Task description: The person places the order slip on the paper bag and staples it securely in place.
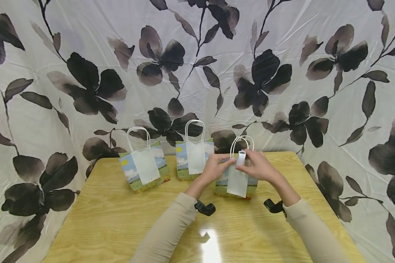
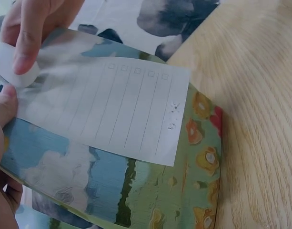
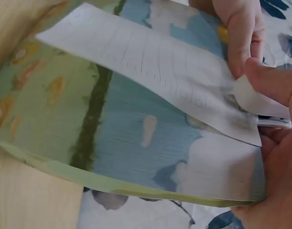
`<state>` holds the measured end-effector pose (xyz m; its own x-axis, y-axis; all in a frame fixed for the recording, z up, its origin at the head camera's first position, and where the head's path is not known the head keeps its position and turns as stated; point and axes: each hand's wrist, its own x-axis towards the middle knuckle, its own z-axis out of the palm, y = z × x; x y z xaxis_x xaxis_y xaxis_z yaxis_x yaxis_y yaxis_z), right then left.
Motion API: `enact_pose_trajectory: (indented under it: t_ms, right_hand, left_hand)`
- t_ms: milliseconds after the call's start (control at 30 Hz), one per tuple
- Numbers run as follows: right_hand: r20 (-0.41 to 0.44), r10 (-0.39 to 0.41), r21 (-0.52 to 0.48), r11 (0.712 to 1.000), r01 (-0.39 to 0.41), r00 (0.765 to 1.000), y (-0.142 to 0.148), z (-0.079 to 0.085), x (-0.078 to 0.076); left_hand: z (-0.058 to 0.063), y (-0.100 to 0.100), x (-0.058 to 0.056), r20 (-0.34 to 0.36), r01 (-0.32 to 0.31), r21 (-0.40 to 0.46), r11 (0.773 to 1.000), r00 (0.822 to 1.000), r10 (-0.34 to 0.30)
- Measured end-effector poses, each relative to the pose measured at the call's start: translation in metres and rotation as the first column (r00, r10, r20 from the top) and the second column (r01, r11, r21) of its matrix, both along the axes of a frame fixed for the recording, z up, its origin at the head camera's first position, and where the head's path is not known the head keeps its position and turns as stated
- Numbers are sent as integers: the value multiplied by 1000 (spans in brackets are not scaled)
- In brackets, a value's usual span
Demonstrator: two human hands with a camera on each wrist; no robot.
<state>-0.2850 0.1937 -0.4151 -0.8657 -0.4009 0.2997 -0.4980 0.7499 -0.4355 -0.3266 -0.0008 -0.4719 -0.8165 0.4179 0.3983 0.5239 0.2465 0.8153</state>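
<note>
The rightmost paper gift bag [image 1: 222, 187], printed with sky and meadow, stands on the table with a white lined sheet [image 1: 237, 182] on its front. My right hand [image 1: 260, 166] holds a small white stapler [image 1: 241, 158] at the bag's top edge, over the sheet's upper end; its thumb lies on the stapler [image 3: 254, 101] in the right wrist view. My left hand [image 1: 214, 168] pinches the bag's top edge beside the stapler, thumb in front and fingers behind. In the left wrist view the sheet [image 2: 131, 109] shows ruled lines and small squares; its lower end lifts off the bag.
Two similar bags with white sheets on their fronts stand to the left: a middle bag [image 1: 182, 166] and a tilted left bag [image 1: 128, 171]. White rope handles [image 1: 139, 128] rise from them. A flowered cloth [image 1: 204, 91] hangs behind the wooden table [image 1: 118, 226].
</note>
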Motion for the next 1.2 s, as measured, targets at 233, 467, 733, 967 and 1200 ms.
enact_pose_trajectory:
  t_ms: [233, 467, 733, 967, 1200]
  right_hand:
    - [46, -45, 98, 994, 41, 998, -5, 5, -2]
    - [31, -78, 174, 982, 71, 997, -10, 8, 1]
    - [-70, -7, 97, 995, 13, 998, -5, 1, 0]
    - [-143, 44, -60, 997, -53, 989, 3, -14, -8]
    - [-219, 72, -115, 988, -99, 973, 2, -25, -20]
  left_hand:
    - [0, 1, 4, -19, -11, 7, 1000, 1000, 11]
    - [-1, 0, 6, -47, -8, 0, 1000, 999, 8]
    - [-1, 0, 5, -67, -9, 14, 1000, 998, 10]
    - [-2, 1, 1, -57, -9, -15, 1000, 998, 8]
    - [2, -3, -3, 2, 27, -14, 1000, 1000, -27]
